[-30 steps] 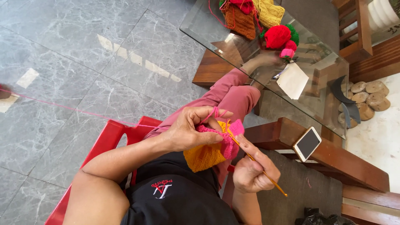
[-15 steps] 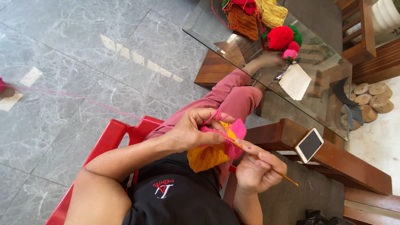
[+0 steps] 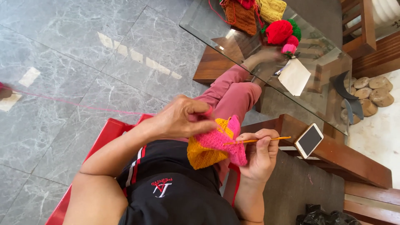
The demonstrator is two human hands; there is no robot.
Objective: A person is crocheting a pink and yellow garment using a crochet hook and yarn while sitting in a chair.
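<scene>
White paper sheet [image 3: 294, 76] on glass tabletop [image 3: 208, 18], at one o'clock from crochet piece [image 3: 216, 143]; smartphone [image 3: 308, 140] on wooden ledge [image 3: 354, 160] at three o'clock. Left hand [image 3: 183, 118] pinching pink-and-orange crochet piece over lap, pink strand [image 3: 75, 103] trailing toward nine o'clock. Right hand [image 3: 258, 154] clenched around orange crochet hook [image 3: 258, 140]. Open grey marble floor [image 3: 83, 50] from nine to twelve; table edge close at one.

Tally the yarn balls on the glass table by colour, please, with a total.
Red yarn ball: 1
Green yarn ball: 1
Pink yarn ball: 1
Total: 3, all on the glass table.
</scene>
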